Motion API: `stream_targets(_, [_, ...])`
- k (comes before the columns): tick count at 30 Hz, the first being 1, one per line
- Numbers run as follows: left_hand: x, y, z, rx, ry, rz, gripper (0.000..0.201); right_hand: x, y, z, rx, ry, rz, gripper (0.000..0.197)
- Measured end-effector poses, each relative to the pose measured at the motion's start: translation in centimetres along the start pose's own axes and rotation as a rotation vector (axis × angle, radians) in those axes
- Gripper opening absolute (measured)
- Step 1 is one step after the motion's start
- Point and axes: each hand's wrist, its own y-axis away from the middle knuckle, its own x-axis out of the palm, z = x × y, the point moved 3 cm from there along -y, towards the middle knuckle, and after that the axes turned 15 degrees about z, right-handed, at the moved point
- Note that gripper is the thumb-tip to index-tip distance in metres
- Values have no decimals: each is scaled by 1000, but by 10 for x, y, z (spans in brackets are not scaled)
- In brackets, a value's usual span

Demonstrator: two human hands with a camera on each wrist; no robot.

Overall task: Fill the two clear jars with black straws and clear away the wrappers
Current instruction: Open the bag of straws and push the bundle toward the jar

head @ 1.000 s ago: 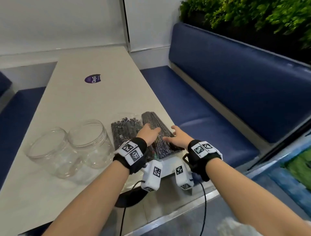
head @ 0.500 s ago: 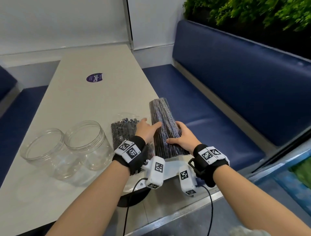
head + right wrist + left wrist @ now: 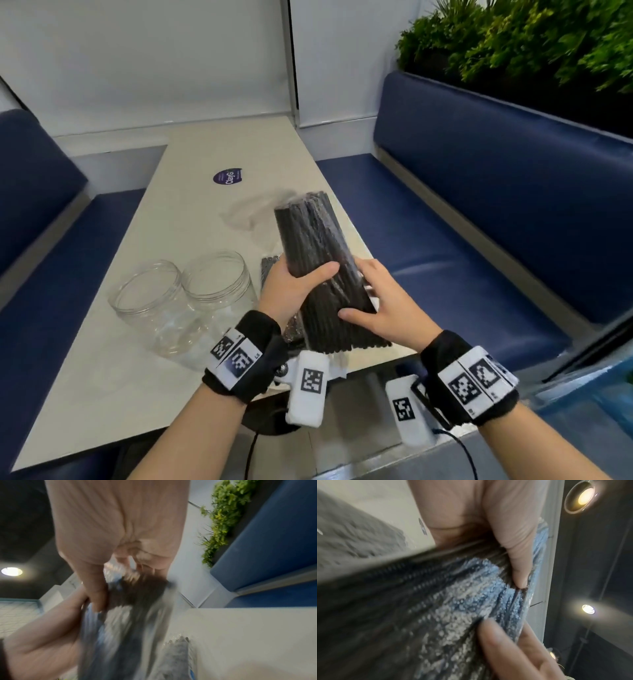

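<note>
1. Both hands hold one wrapped bundle of black straws (image 3: pixel 318 270) tilted up off the desk (image 3: pixel 191 212), its far end pointing to about 12 o'clock.
2. The left hand (image 3: pixel 291 291) has its thumb across the bundle's front and its fingers curled behind; the right hand (image 3: pixel 383 308) clamps the lower part from 3 o'clock.
3. The two clear jars (image 3: pixel 185 301) stand side by side at 9 o'clock of the hands, both without straws.
4. A second pack of straws (image 3: pixel 270 270) lies on the desk behind the left hand.
5. I'd say this is the unwrapping step; next, the clear wrapper needs tearing or sliding off while the straws stay gathered.
</note>
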Motion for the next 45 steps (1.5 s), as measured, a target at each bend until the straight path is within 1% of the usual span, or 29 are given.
stream_targets(2, [-11,16,2,-3,-40,-45,45,-3,0,14,-24,41,16,57])
stream_targets(3, [-18,24,5,-1,-61,-57,50,-6,-1,23,-51,36,-13,51])
stream_targets(4, [-22,31,5,-3,-83,-64,52,-11,-4,35,-78,23,-57,45])
stream_targets(6, [-30,44,6,3,-121,-72,47,-19,-16,60,-129,6,-136,36])
stream_targets(7, [-33,49,7,9,-133,-75,45,-21,-25,74,-151,10,-144,35])
stream_targets(10, [-41,63,7,19,-169,-71,38,-17,-53,107,-192,133,-70,33])
stream_targets(12, [-47,71,6,21,-185,-83,35,-9,-68,121,-197,191,-31,29])
stream_targets(14, [-53,78,4,31,-193,-103,34,-3,-77,130,-197,134,-58,21])
stream_targets(18, [-62,87,2,32,-214,-120,39,5,-89,138,-169,-147,-97,9])
stream_targets(21, [-65,89,1,27,-209,-135,40,5,-97,138,-161,-216,-175,4])
stream_targets(23, [-66,90,0,27,-204,-137,35,5,-98,138,-154,-251,-219,4])
stream_targets(25, [-67,91,-1,29,-197,-138,32,7,-98,137,-164,-252,-151,6])
stream_targets(27, [-68,92,-1,29,-194,-137,32,10,-96,136,-176,-222,-58,13])
stream_targets(28, [-67,92,0,26,-201,-132,32,10,-95,136,-183,-222,-49,14])
stream_targets(32, [-63,93,4,10,-206,-128,33,7,-98,129,-185,-303,-124,7])
stream_targets(34, [-63,93,5,15,-189,-144,33,8,-99,128,-170,-334,-111,12])
stream_targets(36, [-62,93,5,17,-190,-147,33,13,-98,125,-148,-321,-65,13])
stream_targets(38, [-61,93,5,11,-200,-139,33,13,-97,124,-146,-315,-84,18])
stream_targets(40, [-59,93,7,0,-207,-128,33,10,-96,125,-181,-331,-108,23])
stream_targets(43, [-61,94,9,-9,-205,-144,33,7,-95,128,-195,-422,-87,12])
stream_targets(45, [-63,95,9,-9,-204,-165,35,10,-94,129,-181,-443,-84,16])
